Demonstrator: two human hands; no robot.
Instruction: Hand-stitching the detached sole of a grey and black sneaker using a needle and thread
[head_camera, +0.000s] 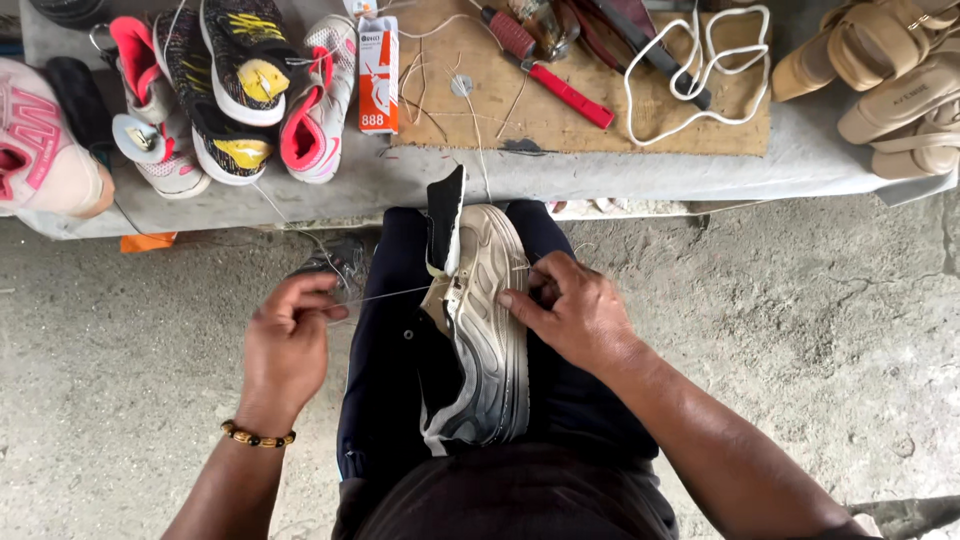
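box: a tall narrow carton (378, 75) in white and orange stands on the grey surface (560, 175) at the top, just beside the sneaker pile, touching the edge of the brown board (560, 110)
on the board: a red-handled tool (545, 68), a looped white cord (700, 75) and loose bits of thread
containers: none really, everything just lies out loose
shoe pile: a bunch of sneakers (225, 95) in pink, black and yellow lie sole-up at top left; tan sandals (885, 80) are stacked at top right
shoe: a grey-white sneaker (485, 320) lies across the person's lap on dark trousers, sole facing up, ridged and a bit grimy, black tongue sticking out at the far end
thread: a thin pale thread (385, 295) runs taut from the shoe's edge over to the left
left hand: (288, 345) clenched, pinching the thread; beaded bracelet on the wrist
right hand: (570, 310) pressed on the sneaker's sole edge, fingers gripping it
floor: rough concrete (820, 330)
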